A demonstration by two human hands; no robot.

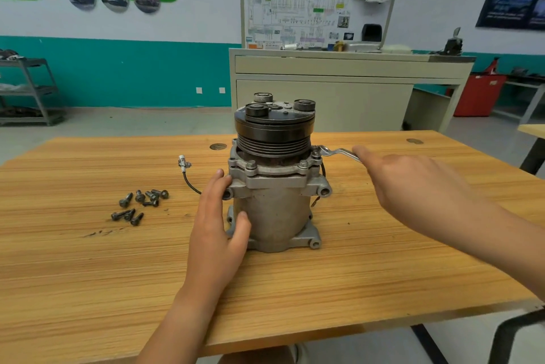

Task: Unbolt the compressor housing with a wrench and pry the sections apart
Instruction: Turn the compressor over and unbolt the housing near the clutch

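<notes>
At the middle of the wooden tabletop (295,290), the compressor (274,210) is standing upright on its rear mounting ears, with the black grooved pulley (274,133) facing up. The left hand (218,231) is bracing the cast housing from its left side: the fingers (219,183) are lying fairly straight and released against the upper ear, and the thumb is pressing on the front of the barrel. The right hand (413,186) is grasping the handle of the wrench (336,152), forefinger stretching along it and the other fingers hiding beneath the palm. The wrench head is sitting on a bolt at the right rear of the flange (316,153). Two more flange bolts (251,164) are showing at the front, seemingly not yet out. A cluster of loose bolts (141,204) is lying well apart to the left, and the connector lead (183,163) is trailing off the housing's left side.

The unit is looking like heavy, rigid cast metal, tall and top-loaded by the pulley, so wrench force is likely tipping or spinning it unless the barrel is being pinned low and firmly. The bare barrel is looking smooth; the ears are offering a surer hold. For prying, the seam (274,178) under the flange is probably the place, worked evenly round, since soft alloy edges may be marring.
</notes>
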